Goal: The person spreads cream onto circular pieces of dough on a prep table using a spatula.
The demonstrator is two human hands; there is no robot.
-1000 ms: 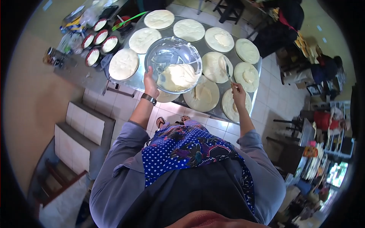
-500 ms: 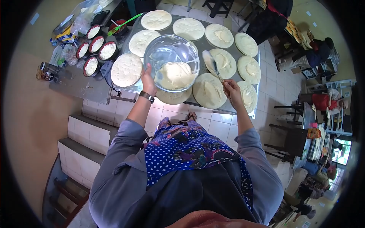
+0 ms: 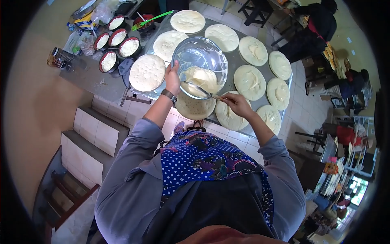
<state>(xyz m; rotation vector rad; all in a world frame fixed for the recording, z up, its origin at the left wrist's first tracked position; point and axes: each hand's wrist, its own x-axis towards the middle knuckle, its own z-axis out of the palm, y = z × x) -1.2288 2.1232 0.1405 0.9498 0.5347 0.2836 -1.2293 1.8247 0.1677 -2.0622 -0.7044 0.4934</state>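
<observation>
My left hand (image 3: 173,79) grips the left rim of a large, shiny mixing bowl (image 3: 199,49), which is tilted above a metal table. Pale cream (image 3: 204,78) lies in the lower part of the bowl, with smears up its wall. In my right hand (image 3: 238,104) is the handle of a large spoon (image 3: 198,89), its head inside the bowl at the cream's lower edge. Under the bowl is a partly hidden round cake layer (image 3: 194,107). Beside it sits a cream-topped cake layer (image 3: 229,114). A bare cake layer (image 3: 147,73) lies left of my left hand.
Several more round layers, such as one topped with cream (image 3: 249,82), cover the metal table (image 3: 222,59). Dark bowls of white filling (image 3: 129,47) and a green spatula (image 3: 152,20) stand at left. A person in dark clothes (image 3: 313,30) is at upper right; stools stand behind.
The spoon has gone from above a cream-topped layer on the right into the bowl. My right hand moved left with it. The whole view has shifted slightly.
</observation>
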